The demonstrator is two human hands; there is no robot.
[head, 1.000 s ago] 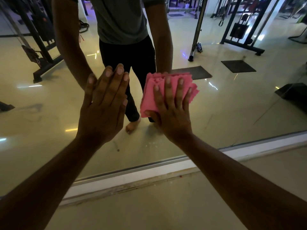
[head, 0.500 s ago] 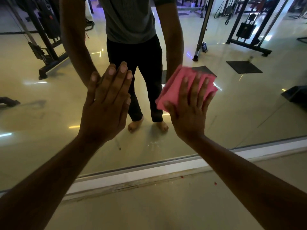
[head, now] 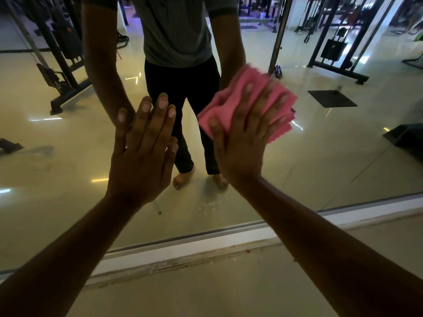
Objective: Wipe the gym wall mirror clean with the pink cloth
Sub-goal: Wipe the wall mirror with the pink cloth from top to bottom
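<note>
The gym wall mirror (head: 320, 170) fills most of the view, running down to a pale frame strip (head: 206, 245) above the floor (head: 206, 289). It reflects a glossy floor, weight machines and the person's own legs and arms. Judging by the glass, the wiping is under way but not finished: a short streak (head: 158, 208) and a patch of small pale specks (head: 209, 205) sit low on the mirror, below both hands, and look not yet wiped. How much of the wider surface is already clean cannot be told in this dim light.

The left hand (head: 142, 156) lies flat against the mirror with straight fingers close together, holding nothing, apparently as a brace. The right hand (head: 242, 143) presses the pink cloth (head: 231, 97) onto the glass, its fingers spread and extended over the bunched fabric; that hand and the cloth are blurred, which suggests a wiping stroke. The cloth sits just to the right of the left hand, at about the same height, with its folds sticking out above and to the right of the fingers.

No container shows in the view: no bucket, spray bottle or bin, so nothing can be said of contents.
</note>
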